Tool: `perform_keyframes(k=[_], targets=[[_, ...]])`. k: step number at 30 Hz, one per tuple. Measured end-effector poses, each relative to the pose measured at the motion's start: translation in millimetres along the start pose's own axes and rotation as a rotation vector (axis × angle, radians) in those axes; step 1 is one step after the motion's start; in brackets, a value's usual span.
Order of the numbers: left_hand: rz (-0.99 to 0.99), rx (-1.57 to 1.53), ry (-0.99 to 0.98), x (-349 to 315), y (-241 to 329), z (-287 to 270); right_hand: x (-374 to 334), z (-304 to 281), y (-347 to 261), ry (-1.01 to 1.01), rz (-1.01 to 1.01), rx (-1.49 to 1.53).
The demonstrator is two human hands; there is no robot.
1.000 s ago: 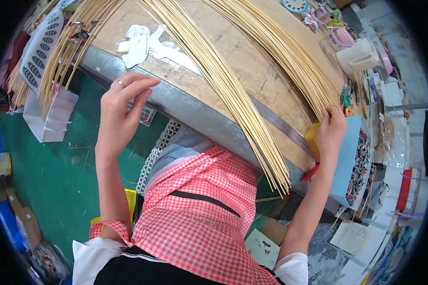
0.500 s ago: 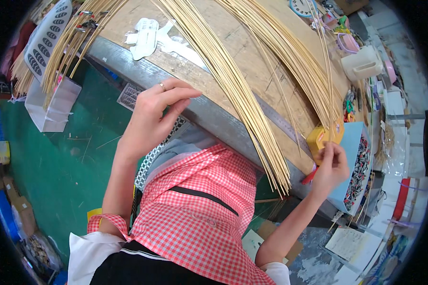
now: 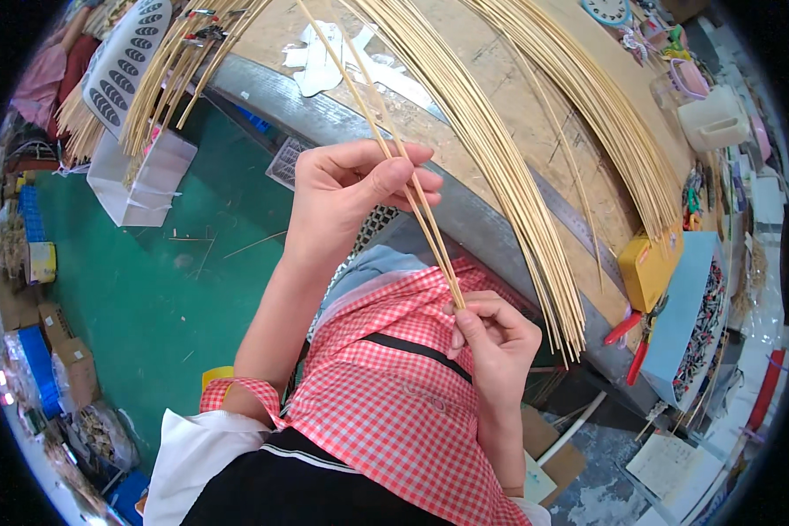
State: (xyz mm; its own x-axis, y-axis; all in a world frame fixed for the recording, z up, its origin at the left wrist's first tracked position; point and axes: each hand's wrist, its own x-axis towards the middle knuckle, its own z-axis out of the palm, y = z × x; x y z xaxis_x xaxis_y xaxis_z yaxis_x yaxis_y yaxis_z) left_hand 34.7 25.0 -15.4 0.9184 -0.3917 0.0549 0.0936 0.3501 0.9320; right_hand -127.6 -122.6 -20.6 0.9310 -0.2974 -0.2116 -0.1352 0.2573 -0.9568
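Note:
Two long, thin straw-coloured sticks [image 3: 444,261] slant across in front of me, meeting at their lower ends and spread slightly apart higher up. My left hand [image 3: 355,184] is closed on them partway along, thumb on top and fingers behind. Lower down and to the right, my right hand [image 3: 498,344] pinches their near ends between thumb and fingers, over the red checked apron [image 3: 386,368]. Their far ends run out of the top of the picture. Just right of my hands, a bundle of similar sticks [image 3: 500,167] lies across the worktable [image 3: 491,66], overhanging its edge.
Farther right lie another stick bundle [image 3: 618,131], a metal ruler [image 3: 574,223], a yellow box [image 3: 644,272] and red-handled pliers [image 3: 640,355]. A light-blue box [image 3: 688,289] holds many small pieces. Clipped sticks [image 3: 162,88] and a white container [image 3: 131,188] are at left.
My right hand has swung left from beside the yellow box, bringing the sticks along. My left hand, empty before, is now closed on them. The whole view has shifted somewhat.

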Motion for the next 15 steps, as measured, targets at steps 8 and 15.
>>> perform_keyframes(k=[8,15], targets=[[-0.082,-0.095,0.046,6,-13,-6,5,-2,8,0.177,-0.201,-0.234],[-0.09,-0.16,0.046,9,-24,-14,8,-7,-4,0.259,-0.532,-0.727]])
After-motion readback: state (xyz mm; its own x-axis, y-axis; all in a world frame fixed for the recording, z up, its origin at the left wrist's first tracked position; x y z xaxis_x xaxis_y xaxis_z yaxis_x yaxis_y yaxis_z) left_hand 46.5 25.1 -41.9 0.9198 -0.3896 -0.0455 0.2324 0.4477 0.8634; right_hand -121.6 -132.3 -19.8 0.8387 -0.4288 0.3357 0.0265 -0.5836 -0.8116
